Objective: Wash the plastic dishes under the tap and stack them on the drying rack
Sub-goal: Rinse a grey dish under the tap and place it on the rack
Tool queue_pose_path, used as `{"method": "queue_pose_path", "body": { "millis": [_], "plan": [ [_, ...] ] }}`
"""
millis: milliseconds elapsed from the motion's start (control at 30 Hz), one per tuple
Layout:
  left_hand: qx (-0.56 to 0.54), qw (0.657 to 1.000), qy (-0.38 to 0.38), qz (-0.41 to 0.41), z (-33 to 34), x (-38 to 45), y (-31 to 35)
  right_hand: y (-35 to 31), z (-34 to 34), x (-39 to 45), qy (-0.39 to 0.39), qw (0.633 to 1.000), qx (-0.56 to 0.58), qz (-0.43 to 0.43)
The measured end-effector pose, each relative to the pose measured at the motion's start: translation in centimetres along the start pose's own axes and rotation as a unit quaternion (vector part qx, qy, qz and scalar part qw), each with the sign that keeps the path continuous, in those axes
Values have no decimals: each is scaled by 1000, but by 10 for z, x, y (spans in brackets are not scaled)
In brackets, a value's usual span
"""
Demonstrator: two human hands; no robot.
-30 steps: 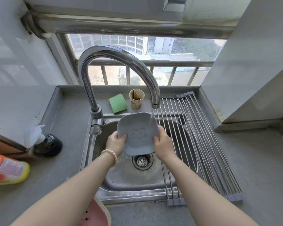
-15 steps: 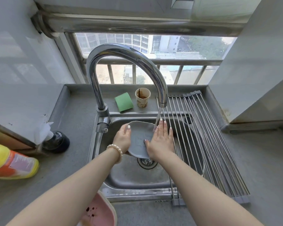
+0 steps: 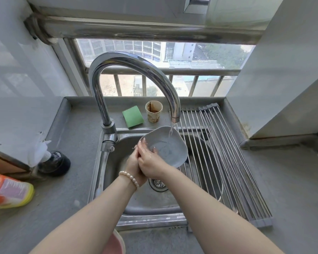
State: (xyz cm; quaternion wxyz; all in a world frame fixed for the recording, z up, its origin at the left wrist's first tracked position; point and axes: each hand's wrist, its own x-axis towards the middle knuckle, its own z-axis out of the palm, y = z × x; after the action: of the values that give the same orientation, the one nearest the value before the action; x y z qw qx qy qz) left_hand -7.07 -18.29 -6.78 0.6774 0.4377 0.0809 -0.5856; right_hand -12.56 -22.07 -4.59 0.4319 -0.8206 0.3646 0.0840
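A grey-blue plastic dish (image 3: 170, 149) is tilted over the sink (image 3: 154, 202), its hollow side facing me. Water from the curved steel tap (image 3: 136, 63) runs into it. My left hand (image 3: 133, 167), with a pearl bracelet on the wrist, grips the dish's left rim and is mostly hidden under my right hand. My right hand (image 3: 151, 162) lies across the left, its fingers curled over the same rim with the fingertips inside the dish. The roll-up drying rack (image 3: 228, 153) of steel rods spans the sink's right side with nothing on it.
A green sponge (image 3: 133, 116) and a stained paper cup (image 3: 153, 111) stand behind the sink. A dark pump bottle (image 3: 53, 163) and a yellow-orange bottle (image 3: 9, 191) are on the left counter. A pink dish (image 3: 114, 244) shows at the bottom edge.
The dish has turned from showing its back to showing its hollow side under the stream. My right hand moved from the dish's right side to its left rim, over my left hand.
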Motion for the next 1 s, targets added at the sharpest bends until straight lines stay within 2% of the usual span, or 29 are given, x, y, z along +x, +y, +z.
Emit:
{"method": "queue_pose_path", "body": {
  "millis": [100,200,267,333,400,467,600,700,767,800,867,933,1000],
  "plan": [
    [51,997,49,-1,1,2,0,7,-6,-7,-34,999,-16,-18],
    [155,984,92,9,0,9,1,24,-22,-10,-53,980,-189,-21],
    [281,952,112,48,-12,30,-4,40,-33,-10,-69,964,-258,-3],
    [389,907,145,68,-6,26,0,51,-36,-8,-69,961,-267,8],
    [434,876,180,109,5,16,7,53,-32,-6,-18,953,-301,31],
    [445,859,203,149,9,16,9,52,-26,-6,49,938,-333,85],
    [429,852,210,215,9,13,3,47,-8,-11,95,939,-296,146],
    [400,853,234,240,5,11,5,45,5,-13,105,959,-235,114],
    [371,854,255,260,-1,14,10,52,8,-18,109,980,-159,45],
    [364,855,259,264,-3,15,15,56,8,-23,132,986,-98,8],
    [357,863,249,256,-5,16,20,63,7,-34,253,966,-5,-54],
    [360,875,230,228,-3,18,21,67,5,-37,409,909,25,-83],
    [355,890,222,177,0,20,17,61,-1,-37,496,864,45,-78]
  ]
}}
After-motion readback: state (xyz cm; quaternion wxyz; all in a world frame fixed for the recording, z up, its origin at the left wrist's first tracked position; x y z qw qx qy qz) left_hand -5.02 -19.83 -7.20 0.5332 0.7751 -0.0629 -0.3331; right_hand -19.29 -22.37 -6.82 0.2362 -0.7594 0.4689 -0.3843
